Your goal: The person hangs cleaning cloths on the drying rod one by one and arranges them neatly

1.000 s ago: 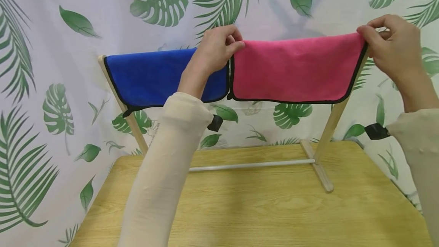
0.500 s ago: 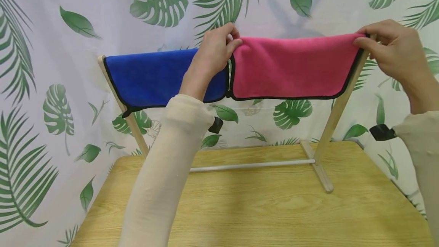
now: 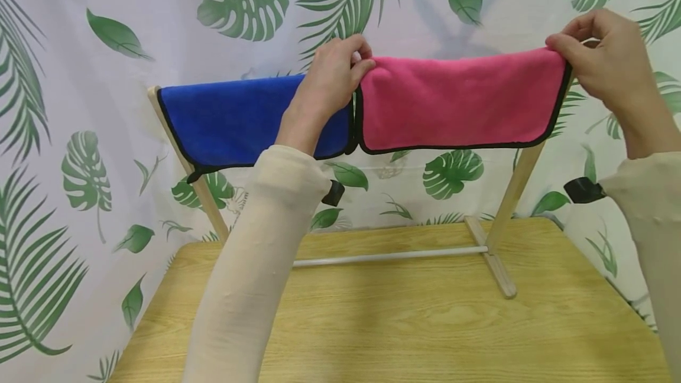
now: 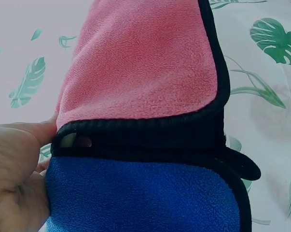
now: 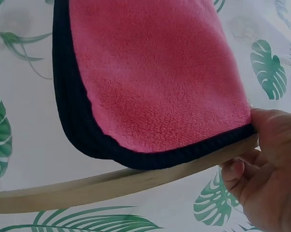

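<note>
A pink towel with black edging hangs folded over the top of a wooden rack, on its right half. Beside it on the left hangs a blue towel with the same edging. My left hand pinches the pink towel's upper left corner, and its forearm covers part of the blue towel. At the upper right corner, my right hand pinches the pink cloth between thumb and fingers, close to the rack's post. In the right wrist view the black edging lies along the wooden post.
The rack stands on a wood-grain table, with a white rod joining its feet near the bottom. Behind it hangs a white curtain printed with green leaves. A small black device shows at the right sleeve.
The right hand shifts slightly out, then back in and up, raising the pink towel's right side. Its lower edge now sits a little higher. The left hand hardly moves.
</note>
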Demonstrator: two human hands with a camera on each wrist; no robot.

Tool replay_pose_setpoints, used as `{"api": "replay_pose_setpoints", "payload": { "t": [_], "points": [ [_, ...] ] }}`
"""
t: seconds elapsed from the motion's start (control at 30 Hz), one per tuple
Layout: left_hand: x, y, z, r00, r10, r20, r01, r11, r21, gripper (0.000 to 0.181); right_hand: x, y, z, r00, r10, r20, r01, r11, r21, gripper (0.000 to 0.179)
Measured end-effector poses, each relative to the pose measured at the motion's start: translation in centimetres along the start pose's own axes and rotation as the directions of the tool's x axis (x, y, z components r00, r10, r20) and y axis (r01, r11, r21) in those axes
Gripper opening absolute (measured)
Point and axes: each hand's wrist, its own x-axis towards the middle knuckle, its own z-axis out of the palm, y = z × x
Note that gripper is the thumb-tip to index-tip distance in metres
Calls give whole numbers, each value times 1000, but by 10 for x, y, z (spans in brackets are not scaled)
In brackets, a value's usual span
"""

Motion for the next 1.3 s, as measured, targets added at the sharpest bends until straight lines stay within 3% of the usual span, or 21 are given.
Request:
{"api": "replay_pose_setpoints", "payload": {
  "t": [0.17, 0.23, 0.33, 0.53, 0.7, 0.87, 1.0, 1.3],
  "points": [
    [0, 2, -1, 999, -38, 29, 39, 999, -17, 23, -4, -2, 1, 998, -29, -61, 23, 994, -104, 11],
    [0, 3, -2, 998, -45, 39, 46, 999, -16, 21, -7, -1, 2, 996, -56, -68, 47, 991, -126, 23],
    [1, 3, -2, 997, -52, 60, 52, 999, 4, 21, -10, 2, 0, 993, -117, -25, 113, 983, -144, 37],
    [1, -2, 0, 999, -2, 41, 3, 1000, -18, 22, -11, 7, -5, 967, -233, 99, 249, 946, -205, 31],
    [0, -4, 0, 999, 5, 50, -4, 1000, -19, 23, -9, 7, -6, 976, -196, 97, 212, 954, -209, 33],
    [2, -4, -1, 996, 30, 82, -30, 1000, 2, 29, -10, 13, -6, 983, -169, 74, 174, 983, -56, 26],
    [2, -4, -2, 991, 55, 118, -56, 998, 2, 30, -13, 18, -7, 987, -148, 65, 145, 989, 40, 22],
    [3, -4, -7, 985, -9, 171, 9, 1000, 1, 33, -16, 22, -7, 991, -90, 102, 81, 992, 96, 28]
  ]
}}
